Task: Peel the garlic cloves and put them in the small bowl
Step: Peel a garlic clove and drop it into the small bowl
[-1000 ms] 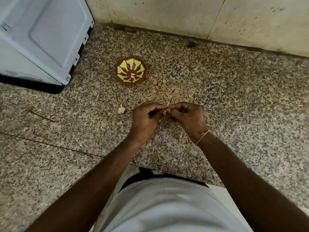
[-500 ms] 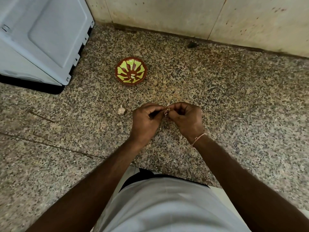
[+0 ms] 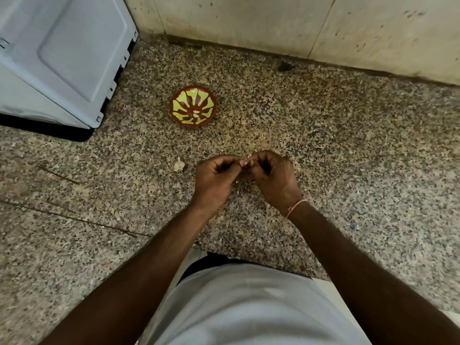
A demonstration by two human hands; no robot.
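- Left hand (image 3: 214, 180) and right hand (image 3: 271, 175) meet fingertip to fingertip over the table (image 3: 348, 150), both pinching 1 small clove (image 3: 245, 163), mostly hidden by fingers.
- Bowl (image 3: 193, 106) sits beyond the hands, well apart, with pale pieces inside.
- A second clove (image 3: 178, 164) lies just left of the left hand.
- Grey appliance (image 3: 62, 58) stands far left; wall (image 3: 298, 26) behind.

Head cam, steep down, near counter (image 3: 348, 170).
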